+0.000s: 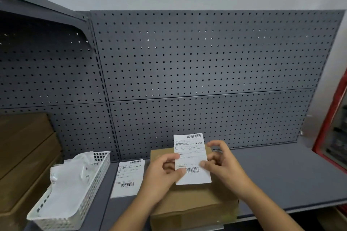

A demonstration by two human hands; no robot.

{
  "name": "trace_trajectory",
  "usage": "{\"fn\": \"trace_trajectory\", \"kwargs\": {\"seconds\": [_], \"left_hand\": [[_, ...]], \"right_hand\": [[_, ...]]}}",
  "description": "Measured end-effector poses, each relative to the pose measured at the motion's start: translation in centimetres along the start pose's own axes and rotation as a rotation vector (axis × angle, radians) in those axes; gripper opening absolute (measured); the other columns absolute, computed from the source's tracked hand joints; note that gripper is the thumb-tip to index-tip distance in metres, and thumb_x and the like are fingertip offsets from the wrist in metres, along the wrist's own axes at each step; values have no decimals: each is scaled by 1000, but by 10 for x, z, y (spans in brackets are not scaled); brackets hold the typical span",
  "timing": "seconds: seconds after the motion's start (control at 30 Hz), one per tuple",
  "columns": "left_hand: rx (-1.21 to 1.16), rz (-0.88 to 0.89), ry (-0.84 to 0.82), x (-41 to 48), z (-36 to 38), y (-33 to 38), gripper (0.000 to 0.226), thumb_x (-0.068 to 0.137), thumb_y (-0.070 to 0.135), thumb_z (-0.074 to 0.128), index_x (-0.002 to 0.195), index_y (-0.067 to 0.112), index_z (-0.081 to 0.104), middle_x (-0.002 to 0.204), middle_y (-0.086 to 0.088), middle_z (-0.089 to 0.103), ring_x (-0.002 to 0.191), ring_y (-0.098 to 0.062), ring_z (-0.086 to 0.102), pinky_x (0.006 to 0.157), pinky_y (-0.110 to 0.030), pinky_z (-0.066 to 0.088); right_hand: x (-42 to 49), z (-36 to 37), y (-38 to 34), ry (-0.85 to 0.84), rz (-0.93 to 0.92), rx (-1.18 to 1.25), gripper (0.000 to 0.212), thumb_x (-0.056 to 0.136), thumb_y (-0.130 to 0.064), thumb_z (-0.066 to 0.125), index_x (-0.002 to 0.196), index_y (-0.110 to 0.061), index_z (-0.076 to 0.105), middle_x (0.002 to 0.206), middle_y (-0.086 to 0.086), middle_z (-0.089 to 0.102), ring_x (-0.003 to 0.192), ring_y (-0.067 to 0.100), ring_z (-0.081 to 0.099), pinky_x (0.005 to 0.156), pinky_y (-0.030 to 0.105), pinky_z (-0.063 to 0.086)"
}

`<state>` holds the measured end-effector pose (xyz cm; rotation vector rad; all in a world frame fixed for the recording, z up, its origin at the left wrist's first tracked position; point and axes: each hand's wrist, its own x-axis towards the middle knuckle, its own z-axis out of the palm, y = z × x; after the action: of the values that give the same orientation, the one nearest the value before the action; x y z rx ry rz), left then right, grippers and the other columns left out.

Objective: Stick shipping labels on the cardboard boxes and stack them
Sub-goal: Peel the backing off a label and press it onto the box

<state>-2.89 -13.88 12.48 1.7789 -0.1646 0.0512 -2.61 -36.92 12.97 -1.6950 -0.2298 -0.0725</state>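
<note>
A: Now, entry one: where is the shipping label [191, 157]?

B: It is held up over the far half of the cardboard box [193, 202], with its printed face toward the camera, one barcode at its top and one near its bottom.

A: Grip, left hand [161, 176]?

B: It pinches the label's lower left edge. The thumb [181, 171] lies on the printed face just beside the lower barcode, and the curled fingers are behind the sheet.

A: Right hand [223, 165]?

B: It pinches the right edge at mid-height, its thumb tip [203, 164] on the front. The index finger arches clear of the paper near the upper right corner, and the other fingers curl behind.

A: Does the label touch the box?

B: I cannot tell. The lower edge overlaps the box top in this view.

A: Surroundings?

B: The box sits at the front of a grey shelf [281, 174]. Just left of it more labels [128, 178] lie flat. Further left stands a white basket [75, 193] holding crumpled white sheets [71, 172], then stacked brown boxes [24, 155]. A grey pegboard [206, 62] stands behind it all.
</note>
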Motion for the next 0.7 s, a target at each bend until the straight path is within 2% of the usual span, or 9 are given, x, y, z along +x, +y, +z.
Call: {"fn": "trace_trajectory", "kwargs": {"seconds": [0.07,0.13,0.17,0.27,0.37,0.47,0.53,0.6,0.7], "left_hand": [[71,8,-6,5,1,-7,43,78,10,89,113,27,72,117,-1,67,94,-5,69,85,-22,58],[126,16,-6,6,1,-13,44,76,12,90,113,30,73,116,1,63,94,2,66,85,-18,56],[135,16,-2,7,0,-15,44,76,13,91,112,31,73,115,1,63,93,3,65,84,-17,55],[152,18,30,8,-2,-22,40,78,15,90,110,32,73,116,1,62,95,3,65,84,-14,53],[172,28,74,7,-4,-26,29,87,23,83,109,37,70,120,6,59,104,2,63,85,-11,51],[116,-17,-13,6,-8,-27,25,93,27,76,115,37,67,121,8,64,100,3,67,84,-10,51],[133,-31,-104,6,-10,-30,32,93,30,76,121,37,63,128,12,65,109,9,65,96,-15,50],[233,-23,-166,6,-10,-33,47,85,43,80,124,40,54,136,18,60,125,10,54,110,-21,42],[359,-22,-225,2,-7,-26,71,74,63,78,128,42,37,144,25,49,138,8,39,118,-25,32]], "right_hand": [[7,-5,4,-76,0,-141,26,96,-10,70,115,-21,56,93,10,69,85,24,69,77,36,57],[11,-7,7,-161,5,-260,10,99,-11,66,106,-18,67,99,-1,70,91,7,70,73,26,57],[13,-7,8,-189,11,-284,9,99,-12,66,104,-17,72,101,-3,72,95,6,70,75,25,57],[15,-4,12,-205,22,-248,11,96,-15,71,105,-18,76,98,0,75,92,5,70,76,22,55],[18,-2,13,-172,16,-159,12,95,-12,72,103,-20,77,102,8,76,98,17,73,79,27,58],[17,0,9,-192,-47,-189,14,96,-13,72,98,-25,78,104,0,74,98,15,71,80,25,54],[16,3,6,-209,-101,-241,16,97,-13,71,97,-28,77,102,-3,70,96,11,69,79,23,51],[14,6,2,-180,-144,-241,17,98,-12,69,98,-27,76,102,-2,67,102,16,68,82,32,56],[12,4,-9,-68,-193,-98,14,98,-7,67,101,-18,75,101,2,66,100,21,67,78,34,55]]}}
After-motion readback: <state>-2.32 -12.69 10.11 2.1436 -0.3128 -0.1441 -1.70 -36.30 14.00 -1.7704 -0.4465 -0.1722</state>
